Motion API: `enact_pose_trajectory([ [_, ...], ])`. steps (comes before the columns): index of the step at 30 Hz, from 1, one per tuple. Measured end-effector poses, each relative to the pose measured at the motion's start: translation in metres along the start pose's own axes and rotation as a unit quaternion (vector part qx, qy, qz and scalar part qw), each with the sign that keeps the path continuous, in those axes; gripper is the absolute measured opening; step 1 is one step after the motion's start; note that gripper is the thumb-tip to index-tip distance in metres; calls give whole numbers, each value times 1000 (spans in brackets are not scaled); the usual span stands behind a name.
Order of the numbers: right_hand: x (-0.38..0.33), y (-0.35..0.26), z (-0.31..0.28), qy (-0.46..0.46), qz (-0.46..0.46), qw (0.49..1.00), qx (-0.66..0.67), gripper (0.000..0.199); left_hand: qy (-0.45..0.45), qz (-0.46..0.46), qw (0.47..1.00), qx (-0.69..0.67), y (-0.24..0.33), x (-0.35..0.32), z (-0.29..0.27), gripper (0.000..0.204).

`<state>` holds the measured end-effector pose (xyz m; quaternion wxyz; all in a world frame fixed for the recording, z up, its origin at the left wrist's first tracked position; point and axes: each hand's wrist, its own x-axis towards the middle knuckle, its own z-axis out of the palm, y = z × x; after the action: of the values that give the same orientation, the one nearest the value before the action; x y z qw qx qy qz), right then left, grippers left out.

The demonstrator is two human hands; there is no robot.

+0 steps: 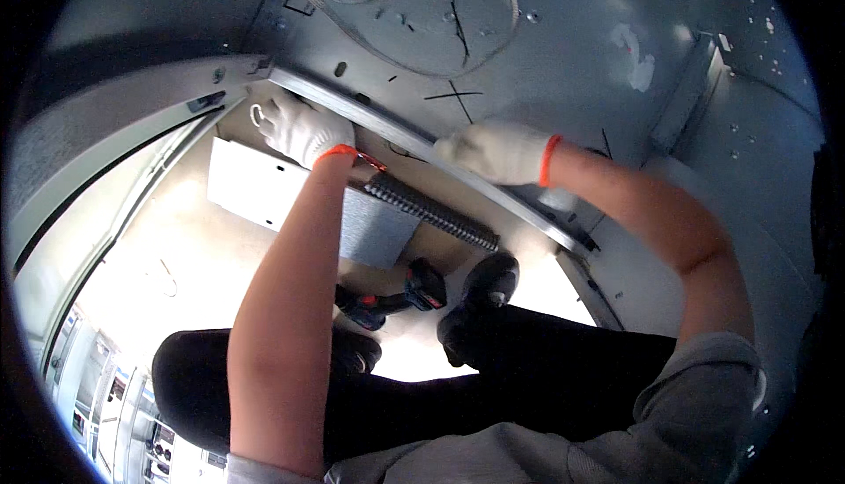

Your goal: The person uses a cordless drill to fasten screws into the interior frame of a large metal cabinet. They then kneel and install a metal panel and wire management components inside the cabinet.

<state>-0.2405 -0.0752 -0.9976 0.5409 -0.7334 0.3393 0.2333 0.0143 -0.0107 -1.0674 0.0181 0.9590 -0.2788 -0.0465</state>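
Both my hands wear white knitted gloves with orange cuffs. My left hand (308, 130) is at the left end of a long metal rail (405, 136), its fingers curled; a thin white loop (256, 115) shows at the fingertips, and what they grip is unclear. Further right, my right hand (497, 151) is closed over the same rail, slightly blurred, its fingertips hidden. Below the rail, between my hands, runs a black corrugated conduit (431, 211), its upper end close to my left cuff.
Black cable ties (453, 95) and a looped grey braided strap (515, 18) lie on the metal cabinet panel (572, 62). Under my left forearm are a white sheet panel (242, 180) and a grey plate (378, 231). A cordless drill (422, 286) lies by my shoes (493, 280).
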Motion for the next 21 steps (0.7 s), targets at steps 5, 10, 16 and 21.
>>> enact_pose_trajectory([
  [5,55,-61,-24,-32,13,998,-59,96,22,12,1000,-13,-4,1,3,46],
  [10,140,-105,-26,137,-78,986,-58,75,60,37,997,-21,-1,1,2,43],
  [16,215,-119,-37,259,-207,935,-124,32,67,23,997,-20,-8,2,10,42],
  [21,241,-114,-21,340,-247,905,-68,31,39,13,999,-26,1,2,3,44],
])
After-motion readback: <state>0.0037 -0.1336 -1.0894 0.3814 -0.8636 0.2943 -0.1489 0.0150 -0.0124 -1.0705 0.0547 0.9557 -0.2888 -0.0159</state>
